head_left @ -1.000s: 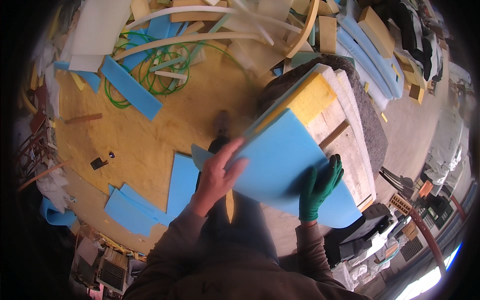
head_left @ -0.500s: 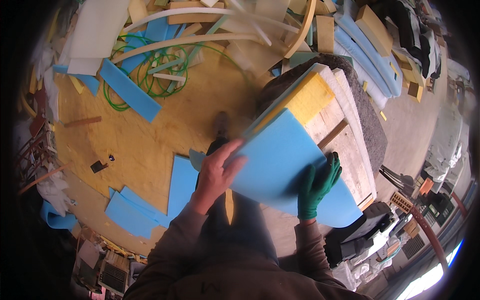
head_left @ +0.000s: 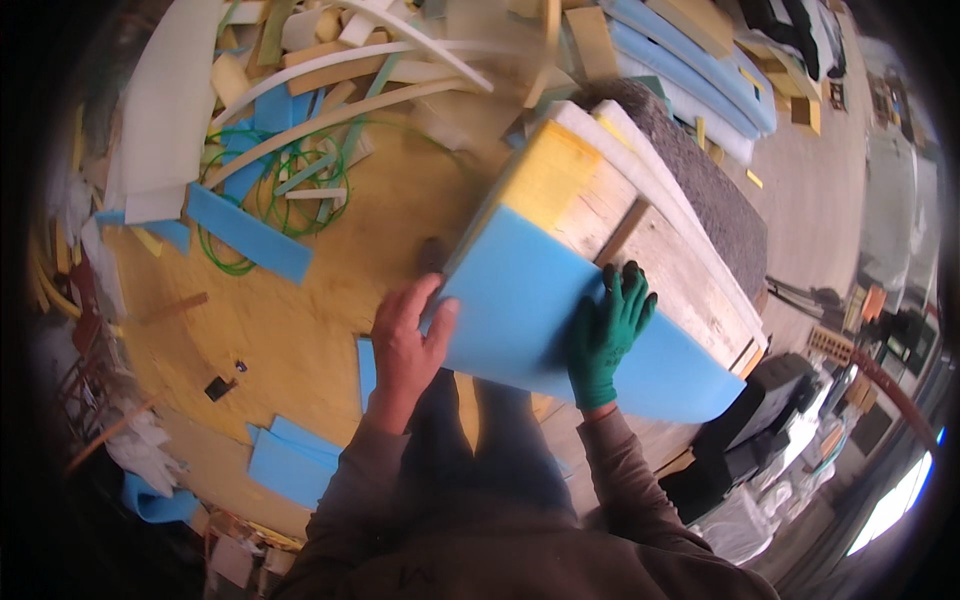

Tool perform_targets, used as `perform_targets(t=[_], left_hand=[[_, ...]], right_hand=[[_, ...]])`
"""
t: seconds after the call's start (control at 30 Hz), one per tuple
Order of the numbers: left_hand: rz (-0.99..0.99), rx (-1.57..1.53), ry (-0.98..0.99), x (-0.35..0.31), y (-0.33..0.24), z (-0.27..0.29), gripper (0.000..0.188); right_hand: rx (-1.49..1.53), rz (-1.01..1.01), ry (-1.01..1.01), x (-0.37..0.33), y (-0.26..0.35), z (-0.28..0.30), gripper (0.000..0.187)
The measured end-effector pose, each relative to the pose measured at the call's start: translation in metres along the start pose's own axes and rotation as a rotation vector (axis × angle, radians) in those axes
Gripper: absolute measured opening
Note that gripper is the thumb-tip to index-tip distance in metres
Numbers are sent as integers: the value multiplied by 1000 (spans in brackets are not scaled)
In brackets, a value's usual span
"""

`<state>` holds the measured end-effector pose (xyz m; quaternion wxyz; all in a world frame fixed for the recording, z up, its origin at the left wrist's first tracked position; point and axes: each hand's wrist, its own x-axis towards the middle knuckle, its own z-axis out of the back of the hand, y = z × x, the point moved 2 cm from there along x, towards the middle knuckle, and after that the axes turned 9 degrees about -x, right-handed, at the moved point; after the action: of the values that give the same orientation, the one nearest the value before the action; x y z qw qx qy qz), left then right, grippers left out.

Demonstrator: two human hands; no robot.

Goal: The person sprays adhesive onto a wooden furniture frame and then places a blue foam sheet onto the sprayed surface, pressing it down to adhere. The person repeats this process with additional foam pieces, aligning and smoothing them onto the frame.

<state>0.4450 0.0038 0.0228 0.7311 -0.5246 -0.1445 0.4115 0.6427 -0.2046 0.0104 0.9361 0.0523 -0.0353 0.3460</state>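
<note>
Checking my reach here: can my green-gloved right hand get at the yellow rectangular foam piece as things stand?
Probably yes: your green-gloved right hand is open on the blue foam sheet, and the yellow rectangular foam piece shows uncovered beyond the sheet's upper edge, nothing visible in the way.

The foam sheet (head_left: pixel 520 290) lies over the board's (head_left: pixel 690 280) near left part; the foam pad (head_left: pixel 548 180) sits beyond it at the board's far left corner, and padding (head_left: pixel 672 190) runs along the board's right edge. A strip (head_left: pixel 622 232) rests on the board between sheet and padding. The left grip (head_left: pixel 408 330) is at the sheet's left edge, the right grip (head_left: pixel 612 325) on top, by the edge facing the strip. On the floor (head_left: pixel 300 340), left of the board, a coil of cord (head_left: pixel 236 270) lies before a heap of offcuts (head_left: pixel 335 65); further sheets (head_left: pixel 295 460) lie nearer, left of the person's legs (head_left: pixel 435 415). Stacked mats (head_left: pixel 690 75) lie behind the board
</note>
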Motion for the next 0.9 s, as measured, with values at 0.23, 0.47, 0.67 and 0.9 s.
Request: perform_targets(t=[0.23, 0.47, 0.67, 0.9], left_hand=[[-521, 272, 141, 29, -62, -56, 49], [-549, 668, 404, 42, -61, -97, 70], [-589, 718, 348, 40, -60, -98, 74], [-713, 652, 456, 17, -84, -172, 69]], right_hand=[[97, -37, 22, -1, 1, 0, 65], [240, -60, 50, 1, -2, 13, 66], [15, -334, -150, -26, -107, 44, 69], [-163, -437, -117, -92, -251, 58, 53]])
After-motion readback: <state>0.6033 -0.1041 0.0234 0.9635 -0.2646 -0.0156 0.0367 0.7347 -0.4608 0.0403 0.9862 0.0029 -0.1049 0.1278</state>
